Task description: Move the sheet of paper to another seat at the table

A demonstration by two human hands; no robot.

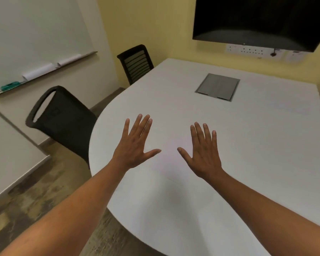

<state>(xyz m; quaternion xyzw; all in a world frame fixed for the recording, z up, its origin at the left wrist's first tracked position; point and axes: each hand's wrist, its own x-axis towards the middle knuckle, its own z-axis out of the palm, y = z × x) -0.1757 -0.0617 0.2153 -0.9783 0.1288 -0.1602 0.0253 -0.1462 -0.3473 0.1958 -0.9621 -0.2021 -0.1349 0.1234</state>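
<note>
A white sheet of paper (169, 159) lies flat on the white table (257, 145), barely distinct from it. Only a faint line marks its near edge and corner. My left hand (135, 145) is palm down with fingers spread over the sheet's left part. Over the right part my right hand (203, 152) is spread the same way. Neither hand grips anything. Whether the palms press on the paper I cannot tell.
Two black chairs stand at the table's left side, one near (61, 119) and one farther back (136, 62). A grey cable hatch (217, 86) sits in the tabletop. On the far wall hangs a dark screen (260, 21). A whiteboard ledge (44, 71) runs along the left wall.
</note>
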